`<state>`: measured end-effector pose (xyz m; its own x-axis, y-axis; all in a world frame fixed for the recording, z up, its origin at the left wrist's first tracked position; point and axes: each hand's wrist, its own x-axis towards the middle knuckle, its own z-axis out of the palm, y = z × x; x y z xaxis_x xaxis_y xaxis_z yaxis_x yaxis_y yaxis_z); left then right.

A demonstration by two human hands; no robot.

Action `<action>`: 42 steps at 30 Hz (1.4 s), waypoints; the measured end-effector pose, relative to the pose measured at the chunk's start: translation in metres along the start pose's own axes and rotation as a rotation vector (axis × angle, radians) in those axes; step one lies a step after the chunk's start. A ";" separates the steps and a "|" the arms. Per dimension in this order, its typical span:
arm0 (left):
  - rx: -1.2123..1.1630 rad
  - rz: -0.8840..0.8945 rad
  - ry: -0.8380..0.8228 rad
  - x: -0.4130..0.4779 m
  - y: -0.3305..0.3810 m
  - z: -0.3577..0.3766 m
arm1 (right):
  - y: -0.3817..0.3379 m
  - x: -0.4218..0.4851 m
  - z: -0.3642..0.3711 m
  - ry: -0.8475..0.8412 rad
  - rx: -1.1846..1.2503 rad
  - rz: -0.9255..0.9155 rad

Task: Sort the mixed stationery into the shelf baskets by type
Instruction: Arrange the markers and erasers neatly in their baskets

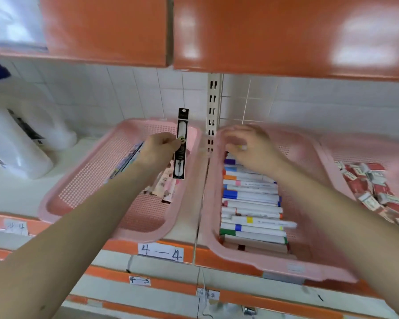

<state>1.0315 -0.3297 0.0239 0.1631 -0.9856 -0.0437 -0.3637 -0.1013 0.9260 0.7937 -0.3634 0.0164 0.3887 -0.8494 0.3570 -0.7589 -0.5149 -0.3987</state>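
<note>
My left hand point(158, 149) pinches a long black blister pack point(182, 143) with a white insert, held upright over the left pink basket point(83, 178). That basket holds a few flat packets near its middle and left side. My right hand point(247, 146), blurred, reaches down into the far end of the middle pink basket point(274, 267), fingers curled on a white marker with a yellow tip point(241, 147). A row of white markers with coloured caps point(251, 203) fills that basket. A third pink basket point(336, 157) at the right holds several small red and white boxes point(373, 192).
An orange shelf point(240, 35) hangs close above the baskets. A slotted metal upright point(212, 111) stands between the left and middle baskets against a white tiled wall. White plastic bottles point(12, 146) stand at the left. Labelled orange shelf edges point(160, 252) run below.
</note>
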 end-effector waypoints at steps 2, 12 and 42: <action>0.018 -0.017 -0.007 0.009 -0.007 -0.015 | -0.018 0.009 0.008 -0.032 -0.055 0.029; 0.342 -0.006 -0.151 0.050 -0.054 -0.030 | -0.075 0.020 0.047 -0.100 -0.046 0.111; 1.378 0.596 -0.556 0.036 -0.058 -0.048 | -0.066 -0.007 0.045 -0.110 -0.169 0.245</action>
<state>1.1021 -0.3533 -0.0132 -0.5248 -0.8205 -0.2265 -0.8120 0.5625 -0.1561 0.8642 -0.3287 0.0019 0.2307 -0.9579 0.1707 -0.9096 -0.2746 -0.3118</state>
